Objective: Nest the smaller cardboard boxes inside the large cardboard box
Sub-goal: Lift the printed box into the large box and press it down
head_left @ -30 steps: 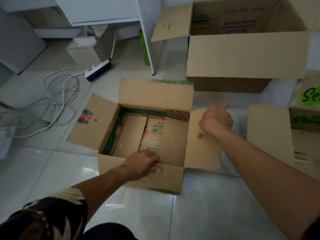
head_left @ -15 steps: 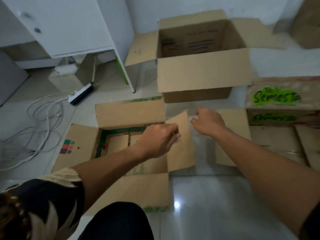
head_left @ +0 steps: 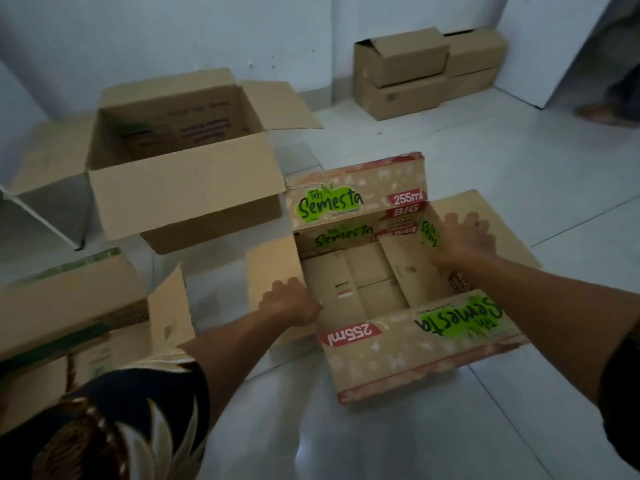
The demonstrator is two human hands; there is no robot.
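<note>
On a pale tiled floor (head_left: 519,161), a green-trimmed box (head_left: 69,306) sits open at far left, the large cardboard box (head_left: 183,199) open behind it. Beside them the printed "Semesta" box (head_left: 415,355) stands open, flaps spread: the left hand (head_left: 289,301) curls its fingers over the left flap's edge, while the right hand (head_left: 464,237) presses spread fingers on the right flap. Stacked boxes (head_left: 415,71) line the far wall.
</note>
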